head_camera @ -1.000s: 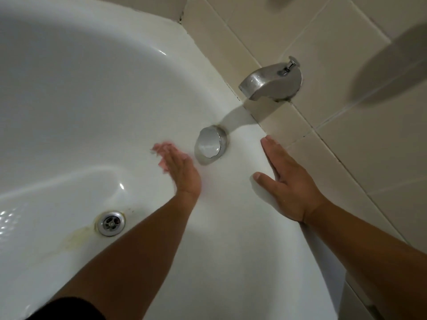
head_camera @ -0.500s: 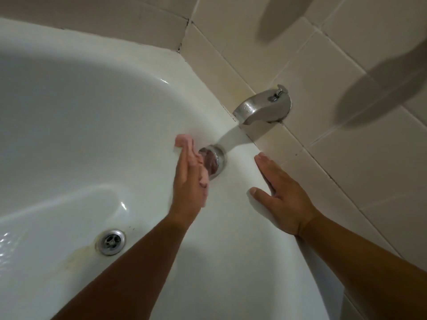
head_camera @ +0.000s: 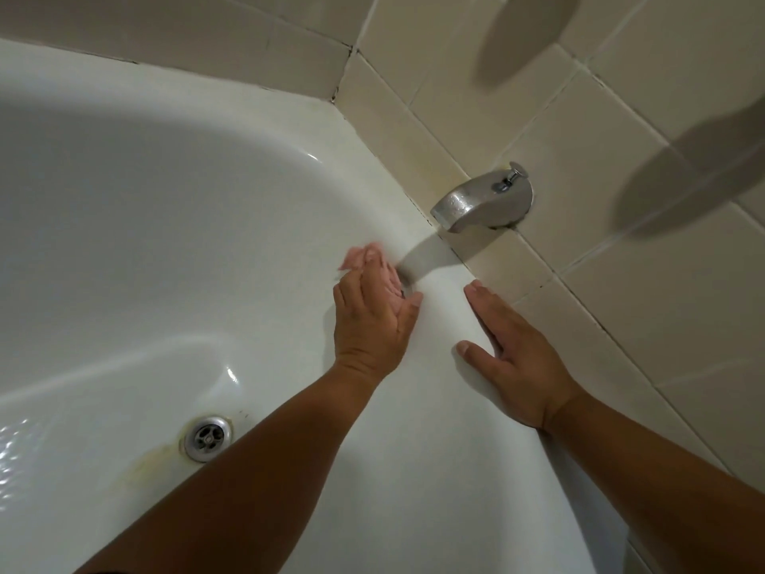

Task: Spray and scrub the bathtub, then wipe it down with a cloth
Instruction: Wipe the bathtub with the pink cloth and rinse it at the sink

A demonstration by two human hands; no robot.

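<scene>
Beige tiled wall meets a white bathtub at a corner; we take the metal spout as anchor. Just below-left of the spout, the left hand lies flat on the tub's inner wall, fingers straight and together, pressing a cloth, pink, whose edge pokes out past the fingertips. The cloth is blurred, so we think it is only pressed, not pinched. The hand hides most of the round overflow cover under the spout. Below the spout, on the rim, the right hand rests palm down, fingers straight, thumb spread, holding nothing. The drain sits well below-left of the spout, a yellowish stain beside it. No spray bottle or scrubber in view. We read this as the wipe-down step, around the overflow. Next move, our guess: sweep the cloth down from the spout toward the drain with firm flat pressure, then go over that stain.
</scene>
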